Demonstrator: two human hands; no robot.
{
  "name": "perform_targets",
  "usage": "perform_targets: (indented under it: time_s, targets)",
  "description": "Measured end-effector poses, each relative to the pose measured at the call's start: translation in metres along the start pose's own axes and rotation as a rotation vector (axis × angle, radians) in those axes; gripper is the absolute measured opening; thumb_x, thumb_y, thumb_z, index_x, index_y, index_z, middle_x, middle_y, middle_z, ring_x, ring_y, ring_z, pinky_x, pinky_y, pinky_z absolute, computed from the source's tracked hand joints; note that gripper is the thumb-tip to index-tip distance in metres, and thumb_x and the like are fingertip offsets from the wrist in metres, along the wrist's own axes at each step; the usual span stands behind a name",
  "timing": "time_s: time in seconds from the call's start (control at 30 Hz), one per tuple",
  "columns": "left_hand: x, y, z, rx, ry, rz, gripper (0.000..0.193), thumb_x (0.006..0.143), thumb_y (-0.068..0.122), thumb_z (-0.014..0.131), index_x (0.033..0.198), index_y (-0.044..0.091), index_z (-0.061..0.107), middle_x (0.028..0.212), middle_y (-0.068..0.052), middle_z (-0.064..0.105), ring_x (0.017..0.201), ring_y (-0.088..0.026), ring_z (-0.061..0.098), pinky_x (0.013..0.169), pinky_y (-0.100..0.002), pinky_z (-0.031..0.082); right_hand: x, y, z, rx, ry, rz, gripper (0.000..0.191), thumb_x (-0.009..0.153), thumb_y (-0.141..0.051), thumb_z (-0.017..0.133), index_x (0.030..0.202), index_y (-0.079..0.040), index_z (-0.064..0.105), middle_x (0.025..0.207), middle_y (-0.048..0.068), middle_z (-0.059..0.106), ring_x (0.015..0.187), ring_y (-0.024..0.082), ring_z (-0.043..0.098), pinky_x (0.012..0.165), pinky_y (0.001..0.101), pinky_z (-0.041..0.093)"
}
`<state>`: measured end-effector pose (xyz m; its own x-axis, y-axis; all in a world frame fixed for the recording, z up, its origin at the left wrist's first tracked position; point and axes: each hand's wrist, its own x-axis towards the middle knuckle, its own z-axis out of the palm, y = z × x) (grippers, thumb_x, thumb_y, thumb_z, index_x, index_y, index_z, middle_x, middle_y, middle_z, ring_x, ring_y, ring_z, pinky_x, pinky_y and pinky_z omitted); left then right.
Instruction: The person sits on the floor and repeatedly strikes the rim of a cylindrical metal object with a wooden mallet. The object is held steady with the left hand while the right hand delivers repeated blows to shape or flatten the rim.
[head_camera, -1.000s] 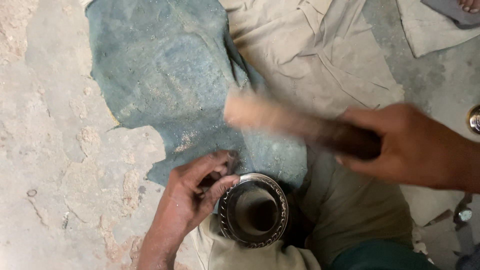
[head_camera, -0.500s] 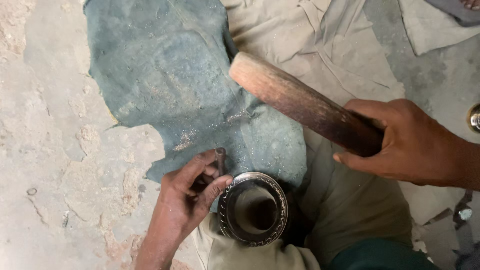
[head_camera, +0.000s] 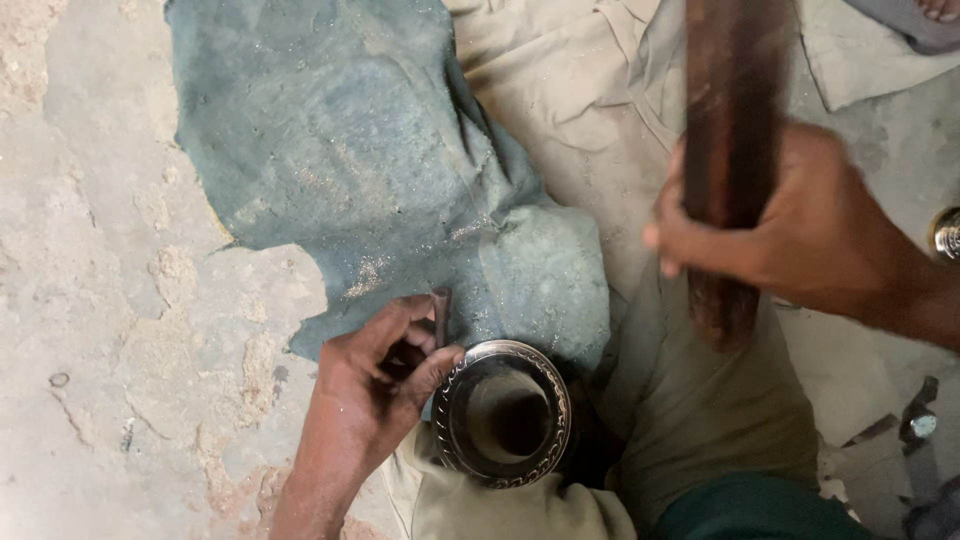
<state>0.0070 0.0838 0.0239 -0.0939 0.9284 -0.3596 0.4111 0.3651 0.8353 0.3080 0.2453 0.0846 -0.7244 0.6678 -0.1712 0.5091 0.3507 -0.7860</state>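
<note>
Wooden mallet (head_camera: 728, 150) raised, its long axis near vertical in my view.
My right hand (head_camera: 800, 235) fingers wrap its handle; left hand (head_camera: 375, 385) pinches a small punch (head_camera: 441, 312) upright beside the metal bowl (head_camera: 503, 412).

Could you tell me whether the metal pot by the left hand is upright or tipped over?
Upright: the pot's round mouth faces the camera, showing its dark inside.

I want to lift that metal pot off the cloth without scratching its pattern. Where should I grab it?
Grip the metal pot by its rim, from above: its open mouth faces up. Come from the right side, since the left hand with the small punch crowds its left edge.
</note>
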Motion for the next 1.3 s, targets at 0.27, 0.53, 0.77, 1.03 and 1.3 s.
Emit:
perform_targets:
  time_s: [0.27,0.53,0.77,1.03,1.3]
  targets:
    - [-0.040,-0.004,-0.009,-0.119,0.269,0.025,0.046,0.082,0.012,0.081,0.125,0.006,0.066,0.078,-0.003,0.075,0.068,-0.009,0.071,0.057,-0.024,0.059,-0.004,0.002,0.022,-0.262,-0.490,0.636,0.030,0.083,-0.025,0.085,0.102,-0.011,0.066,0.072,0.008,0.071,0.058,0.019,0.068,0.051,0.0332,0.055]
    - [-0.052,-0.022,-0.005,-0.413,-0.097,-0.528,0.041,0.085,0.009,0.076,0.125,0.010,0.069,0.073,-0.010,0.079,0.064,-0.014,0.072,0.057,-0.031,0.063,0.003,0.014,0.105,0.489,-0.219,0.280,0.041,0.078,-0.017,0.083,0.109,-0.003,0.061,0.077,0.002,0.072,0.062,0.011,0.074,0.056,0.0309,0.066]
    - [-0.042,0.010,0.007,0.084,0.016,-0.305,0.045,0.084,0.013,0.081,0.127,0.020,0.070,0.081,-0.010,0.080,0.054,-0.017,0.069,0.052,-0.037,0.056,-0.032,0.012,0.127,0.517,0.011,0.190,0.050,0.082,-0.005,0.081,0.125,0.003,0.058,0.088,0.011,0.070,0.070,0.017,0.070,0.060,0.0314,0.063]
    - [0.007,0.018,0.003,0.222,-0.067,0.401,0.046,0.075,-0.001,0.076,0.119,0.012,0.073,0.101,-0.010,0.081,0.070,-0.023,0.077,0.062,-0.036,0.061,-0.078,-0.029,0.165,1.037,0.128,0.567,0.058,0.078,0.000,0.079,0.131,0.000,0.057,0.094,0.014,0.072,0.062,0.014,0.069,0.049,0.0337,0.062]
    - [-0.016,-0.002,0.006,-0.062,0.247,0.340,0.024,0.088,0.001,0.080,0.110,0.005,0.072,0.100,-0.008,0.077,0.085,-0.014,0.076,0.072,-0.027,0.062,-0.077,-0.012,0.143,0.873,0.088,0.414,0.056,0.076,-0.004,0.081,0.128,-0.001,0.060,0.088,0.013,0.070,0.070,0.021,0.070,0.062,0.0398,0.063]
